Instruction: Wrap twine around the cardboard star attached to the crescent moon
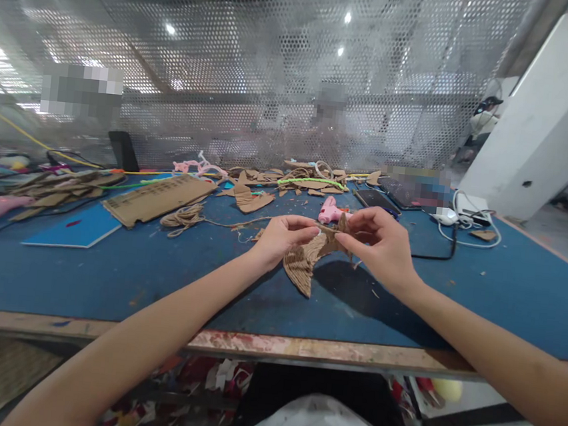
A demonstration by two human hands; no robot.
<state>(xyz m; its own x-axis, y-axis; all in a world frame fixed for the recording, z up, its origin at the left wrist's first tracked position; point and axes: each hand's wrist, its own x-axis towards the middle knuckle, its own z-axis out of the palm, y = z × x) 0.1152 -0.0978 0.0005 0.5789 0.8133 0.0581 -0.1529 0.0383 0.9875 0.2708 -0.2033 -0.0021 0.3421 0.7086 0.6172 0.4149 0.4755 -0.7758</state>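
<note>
Pinching the cord (257, 222) in the left hand (280, 239), thumb against finger, and gripping the corded piece (299, 266) in the right hand (388, 250), fingertips closed on its upper end. Holding that piece above the middle of the table (156, 288), just this side of a pink glue gun (331, 211); can't tell if touching the table.

Could easily let the cord slip by pinching too loosely, or crease the piece by squeezing too hard. Might drag the coil (183, 217) or snag scraps (251, 200) with a sideways tug, too.

Counting two hands, one corded piece, one coil, two pink glue guns, one blue sheet (74, 231). Way too many scraps to count, tbh.
</note>
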